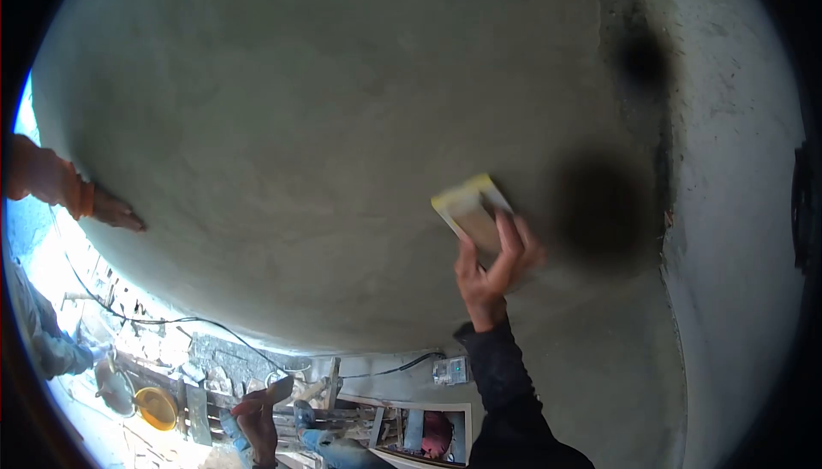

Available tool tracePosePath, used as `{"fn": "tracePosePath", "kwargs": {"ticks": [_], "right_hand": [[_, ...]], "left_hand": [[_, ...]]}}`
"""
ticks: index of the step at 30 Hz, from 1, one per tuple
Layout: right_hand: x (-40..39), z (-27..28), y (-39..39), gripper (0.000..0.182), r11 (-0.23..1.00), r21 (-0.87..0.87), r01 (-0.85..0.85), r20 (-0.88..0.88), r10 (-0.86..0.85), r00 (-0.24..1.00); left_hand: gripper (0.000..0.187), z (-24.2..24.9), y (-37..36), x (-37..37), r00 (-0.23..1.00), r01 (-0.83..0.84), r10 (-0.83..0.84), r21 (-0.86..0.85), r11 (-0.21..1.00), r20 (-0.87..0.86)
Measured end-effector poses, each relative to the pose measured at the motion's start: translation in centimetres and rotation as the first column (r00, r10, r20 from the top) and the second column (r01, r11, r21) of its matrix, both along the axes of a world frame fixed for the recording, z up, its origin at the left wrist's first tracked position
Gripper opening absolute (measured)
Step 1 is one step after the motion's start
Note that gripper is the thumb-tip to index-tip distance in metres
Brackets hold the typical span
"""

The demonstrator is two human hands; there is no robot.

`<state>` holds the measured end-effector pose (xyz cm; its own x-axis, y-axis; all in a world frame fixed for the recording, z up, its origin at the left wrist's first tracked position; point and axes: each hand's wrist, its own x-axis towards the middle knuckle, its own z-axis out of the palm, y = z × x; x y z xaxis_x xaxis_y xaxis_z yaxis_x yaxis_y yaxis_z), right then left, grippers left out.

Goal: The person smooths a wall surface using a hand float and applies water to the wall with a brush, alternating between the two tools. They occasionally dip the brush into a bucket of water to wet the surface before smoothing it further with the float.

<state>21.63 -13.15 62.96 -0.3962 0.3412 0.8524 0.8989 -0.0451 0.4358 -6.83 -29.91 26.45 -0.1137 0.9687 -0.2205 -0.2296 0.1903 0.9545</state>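
My right hand [501, 264], in a dark sleeve, grips a flat rectangular block [471, 214] with a yellow far edge. The block lies against the grey plastered wall [300, 144], its far edge tilted up to the right. Low in the view, my left hand [256, 426] is closed round a small flat grey-brown tool [279, 389], apart from the wall. The tool's handle is hidden in the fingers.
At the far left a co-worker's hand [117, 211] with an orange sleeve touches the wall. Below are a yellow bucket [157, 407], planks, rubble, a black cable [201, 319], an electrical box [450, 371] and a framed opening [462, 409]. Dark blurred spots overlay the wall.
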Motion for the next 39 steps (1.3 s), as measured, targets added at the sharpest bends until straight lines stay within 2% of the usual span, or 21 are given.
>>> {"fn": "tracePosePath", "kwargs": {"ticks": [2,8,9,11,13,14,15,16,18,19,21,24,25,28,29,30,32,34,36,38,39], "right_hand": [[3.7,-1.5,-1.0,0.047,0.979,0.200,-0.032,-0.156,0.064,0.986],[-5.9,-0.5,5.9,0.043,0.950,0.188,-0.250,-0.226,0.289,0.930],[-5.2,-2.2,4.4,0.043,0.952,0.187,-0.241,-0.237,0.282,0.930],[-2.4,-7.7,-0.3,0.048,0.973,-0.218,0.078,-0.010,-0.082,0.997],[2.6,-8.7,-1.9,0.047,0.995,0.068,0.069,-0.178,-0.056,0.982],[3.7,-6.7,-1.1,0.048,0.947,0.265,-0.183,-0.553,0.304,0.776],[4.1,-4.8,0.2,0.049,0.802,0.522,-0.290,-0.730,0.596,0.335],[1.5,-3.3,1.2,0.049,0.814,0.513,-0.272,-0.742,0.580,0.336],[-5.1,-0.4,4.1,0.047,0.912,0.396,-0.105,-0.656,0.361,0.663],[-4.5,-2.4,3.2,0.047,0.913,0.398,-0.091,-0.661,0.354,0.662],[-2.0,-8.6,-0.4,0.041,0.988,-0.139,0.062,-0.091,-0.075,0.993],[1.4,-8.7,-1.3,0.040,0.991,0.126,-0.051,-0.375,0.095,0.922],[1.7,-7.8,0.0,0.043,0.934,0.343,-0.098,-0.669,0.316,0.672],[-0.4,-7.2,3.3,0.046,0.947,0.321,-0.017,-0.660,0.237,0.713],[-3.1,-7.3,2.6,0.046,0.976,0.172,-0.132,-0.473,0.199,0.858],[-2.4,-8.3,1.0,0.046,0.976,0.176,-0.127,-0.477,0.198,0.856],[-0.6,-9.6,-2.3,0.040,0.984,-0.125,0.128,-0.073,-0.138,0.988],[0.7,-9.0,-0.7,0.039,0.999,0.015,0.032,-0.204,-0.028,0.979],[0.1,-7.6,2.7,0.044,0.893,0.423,-0.154,-0.634,0.413,0.654],[-3.0,-8.5,2.6,0.040,0.924,0.342,-0.169,-0.721,0.374,0.584],[-3.8,-9.0,1.3,0.039,0.990,0.042,-0.137,-0.457,0.141,0.878]], "left_hand": [[0.014,0.4,-0.1,-0.1,1.000,0.014,-0.015,0.030,0.999,0.019],[0.018,-1.0,-0.7,1.2,0.995,0.010,-0.013,0.030,0.999,0.100],[0.016,0.1,-0.5,1.0,0.997,0.018,-0.017,-0.013,1.000,0.080],[0.014,0.5,-0.7,0.7,0.998,0.027,-0.026,-0.024,0.999,0.057],[0.013,0.2,-1.3,-0.1,0.999,0.028,-0.027,-0.008,1.000,0.045],[0.014,-0.7,-1.4,-0.6,0.999,0.002,-0.004,0.026,1.000,0.050],[0.014,-1.1,-1.8,-0.9,0.999,-0.016,0.013,0.056,0.998,0.050],[0.016,-0.6,-2.0,-1.4,0.999,-0.010,0.013,-0.063,0.998,0.053],[0.017,-0.9,-1.7,-1.5,1.000,0.025,-0.025,-0.036,0.999,0.017],[0.017,-0.7,-1.5,-1.3,0.999,0.036,-0.036,-0.035,0.999,0.009],[0.016,-0.3,-1.2,-1.4,0.998,0.056,-0.060,-0.104,0.993,-0.036],[0.015,0.2,-0.9,-1.6,0.999,0.048,-0.048,-0.020,0.999,0.004],[0.013,-1.6,-1.4,-1.8,0.997,0.048,-0.047,0.020,0.999,-0.060],[0.012,0.0,-0.8,-1.6,0.995,0.054,-0.061,-0.094,0.994,-0.074],[0.012,-0.2,-0.5,-1.0,0.996,0.039,-0.043,-0.057,0.998,-0.073],[0.012,0.1,-0.5,-0.8,0.997,0.028,-0.029,-0.026,0.999,-0.073],[0.013,0.7,-0.8,-1.1,0.991,0.032,-0.035,-0.022,0.999,-0.128],[0.013,1.1,-0.5,-1.0,0.993,0.046,-0.045,0.010,0.999,-0.110],[0.012,0.2,-1.1,-1.1,0.998,0.024,-0.026,-0.036,0.999,-0.061],[0.010,-0.1,-0.8,-1.2,0.978,0.085,-0.090,-0.037,0.996,-0.188],[0.009,0.3,-0.7,-1.0,0.985,0.047,-0.050,-0.019,0.999,-0.166]]}}
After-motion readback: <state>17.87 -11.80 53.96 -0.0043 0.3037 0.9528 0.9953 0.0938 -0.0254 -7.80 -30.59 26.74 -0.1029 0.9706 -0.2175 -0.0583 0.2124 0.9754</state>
